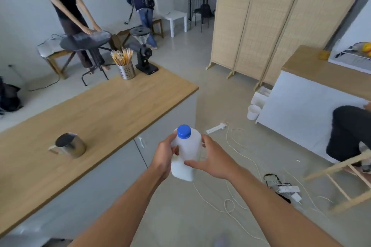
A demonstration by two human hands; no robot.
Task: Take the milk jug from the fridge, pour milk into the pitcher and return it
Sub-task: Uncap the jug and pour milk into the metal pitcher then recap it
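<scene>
Far to the left of our hands, the steel pitcher (pixel 70 145) stands open-mouthed on the wooden counter (pixel 112 106), well apart from the jug and ready to receive milk. Our left hand (pixel 165 155) is closed around the handle side of the milk jug (pixel 187 154), bearing its weight. The blue cap (pixel 183 131) is on, so nothing can spill in transit. Our right hand (pixel 210 158) clasps the opposite side, steadying the upright jug over the floor.

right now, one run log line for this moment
milk jug: capped, held by left hand, right hand | pitcher: on counter, upright
</scene>
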